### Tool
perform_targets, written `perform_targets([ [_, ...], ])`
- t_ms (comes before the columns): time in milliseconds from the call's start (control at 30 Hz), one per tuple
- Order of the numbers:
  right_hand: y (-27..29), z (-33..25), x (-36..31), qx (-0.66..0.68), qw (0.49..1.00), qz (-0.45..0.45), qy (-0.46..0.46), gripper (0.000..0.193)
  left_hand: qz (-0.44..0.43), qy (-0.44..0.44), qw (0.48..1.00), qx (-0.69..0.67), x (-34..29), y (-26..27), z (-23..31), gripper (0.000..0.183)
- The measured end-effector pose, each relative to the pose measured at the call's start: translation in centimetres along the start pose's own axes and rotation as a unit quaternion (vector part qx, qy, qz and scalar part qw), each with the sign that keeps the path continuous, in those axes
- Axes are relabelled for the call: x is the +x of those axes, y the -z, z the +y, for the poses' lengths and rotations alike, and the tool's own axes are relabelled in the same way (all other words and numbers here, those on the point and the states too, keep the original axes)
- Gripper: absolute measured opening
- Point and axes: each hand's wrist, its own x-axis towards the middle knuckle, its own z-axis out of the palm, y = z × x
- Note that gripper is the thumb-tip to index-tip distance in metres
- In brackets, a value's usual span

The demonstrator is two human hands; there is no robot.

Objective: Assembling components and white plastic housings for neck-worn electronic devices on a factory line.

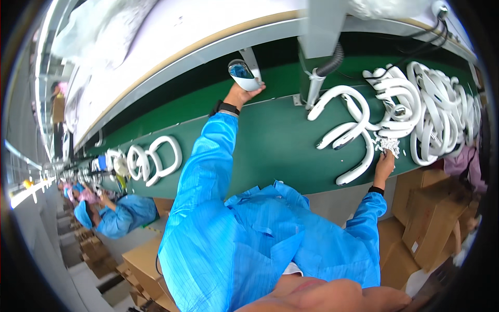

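My left hand [240,96] reaches far across the green work surface, its fingers wrapped round the lower part of a white rounded device [246,82] with a glossy blue oval face. A grey metal bracket stands right behind that device. Over on the right, my right hand [385,162] dips into a heap of small white pieces [389,145]. Its fingertips are drawn together, and whatever lies between them is too small to make out. Curved white bands [358,169] lie just left of this hand.
A large pile of white looped bands [436,114] covers the right end. More white loops [167,156] lie at left. A grey post [318,78] with a hose stands mid-bench beneath a raised shelf [208,47]. Cardboard boxes [431,208] sit lower right. A person in blue [122,216] works at left.
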Motion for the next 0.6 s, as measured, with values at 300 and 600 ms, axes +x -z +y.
perform_targets([
  [300,-0.7,1.3,0.2,-0.044,0.992,0.004,0.122,0.011,0.107,0.040,0.988,-0.100,-14.0,1.5,-4.1,0.026],
  [600,2.1,1.6,-0.9,0.481,0.842,0.003,-0.245,0.031,0.042,-0.068,0.988,-0.136,-21.5,2.8,-11.3,0.031],
])
